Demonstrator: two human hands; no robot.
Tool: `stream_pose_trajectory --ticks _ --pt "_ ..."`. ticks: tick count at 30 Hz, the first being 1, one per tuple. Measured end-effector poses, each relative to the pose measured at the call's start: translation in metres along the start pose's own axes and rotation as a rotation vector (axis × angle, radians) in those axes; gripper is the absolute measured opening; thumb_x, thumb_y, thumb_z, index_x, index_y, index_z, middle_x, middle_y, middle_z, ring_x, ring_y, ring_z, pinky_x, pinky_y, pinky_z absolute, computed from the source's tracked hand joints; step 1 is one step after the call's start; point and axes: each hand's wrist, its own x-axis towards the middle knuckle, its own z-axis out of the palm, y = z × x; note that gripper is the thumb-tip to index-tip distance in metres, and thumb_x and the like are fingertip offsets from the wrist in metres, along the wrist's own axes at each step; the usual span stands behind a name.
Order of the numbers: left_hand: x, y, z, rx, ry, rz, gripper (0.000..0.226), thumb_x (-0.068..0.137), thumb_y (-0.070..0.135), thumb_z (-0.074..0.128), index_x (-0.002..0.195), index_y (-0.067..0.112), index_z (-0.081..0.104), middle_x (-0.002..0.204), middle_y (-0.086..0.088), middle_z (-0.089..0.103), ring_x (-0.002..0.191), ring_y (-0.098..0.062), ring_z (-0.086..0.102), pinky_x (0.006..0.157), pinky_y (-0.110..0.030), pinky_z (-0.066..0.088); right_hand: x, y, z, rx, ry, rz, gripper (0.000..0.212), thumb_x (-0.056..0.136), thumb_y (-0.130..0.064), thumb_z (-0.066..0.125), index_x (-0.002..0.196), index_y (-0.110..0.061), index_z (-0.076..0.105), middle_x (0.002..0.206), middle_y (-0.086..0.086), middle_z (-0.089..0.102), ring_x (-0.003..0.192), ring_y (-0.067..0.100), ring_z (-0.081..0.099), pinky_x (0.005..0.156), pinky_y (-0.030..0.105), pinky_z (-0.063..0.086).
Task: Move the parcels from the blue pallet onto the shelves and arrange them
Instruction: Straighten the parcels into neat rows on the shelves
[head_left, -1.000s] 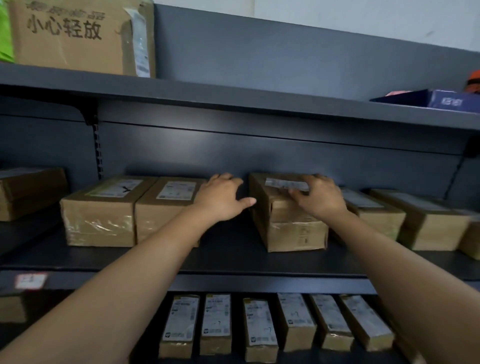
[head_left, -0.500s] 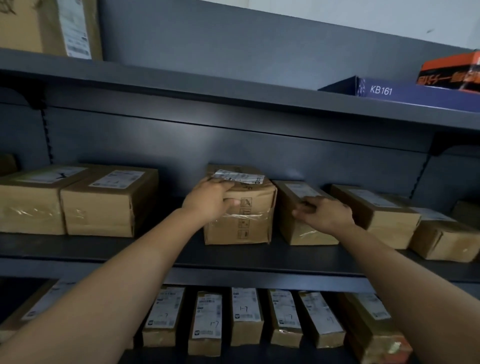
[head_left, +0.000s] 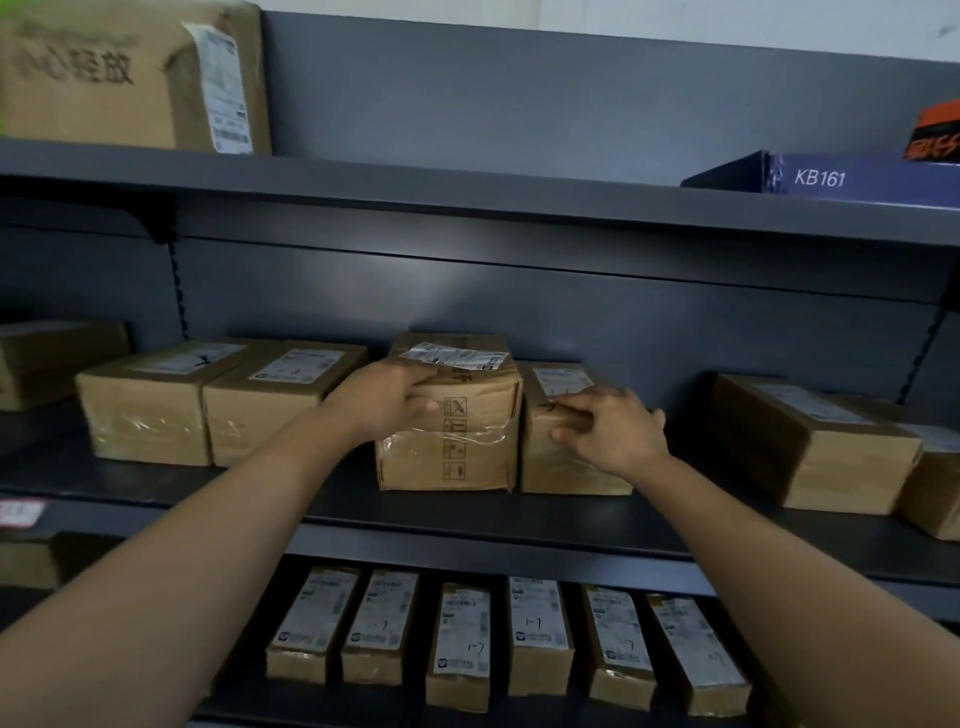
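The tall parcel (head_left: 457, 431) stands on the middle shelf (head_left: 467, 514), a cardboard box with clear tape wrapped round its lower half and a loose, crinkled label on top. Its front bulges a little, so the card is probably thin and would dent under a hard squeeze. It looks light enough to slide with one hand. The tape will be slick, so the bare card at the upper corners or the side faces is the better hold.

Touching the tall parcel's right side is a smaller parcel (head_left: 561, 467), lower and plainer, which should behave much the same.

The left hand (head_left: 384, 400) grips the tall parcel's upper left front corner, fingers curled over the top and thumb on the front face, forearm reaching up from below. The right hand (head_left: 608, 431) holds the smaller parcel, bent fingers lying along its top front edge and palm over its right front corner.
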Motion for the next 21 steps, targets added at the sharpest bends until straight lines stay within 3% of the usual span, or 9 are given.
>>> stream_pose_trajectory --ticks 21 --pt "-0.001 -0.037 -0.01 -0.052 -0.009 0.051 0.052 0.092 0.033 0.061 0.141 0.024 0.046 0.143 0.001 0.049 0.127 -0.021 0.047 0.105 -0.036 0.038 -0.003 -0.021 0.006 0.021 0.073 0.005 0.042 0.091 -0.051 0.056 0.132 -0.044 0.052 0.14 -0.011 0.048 0.133 0.019 0.034 0.104 0.05 0.028"
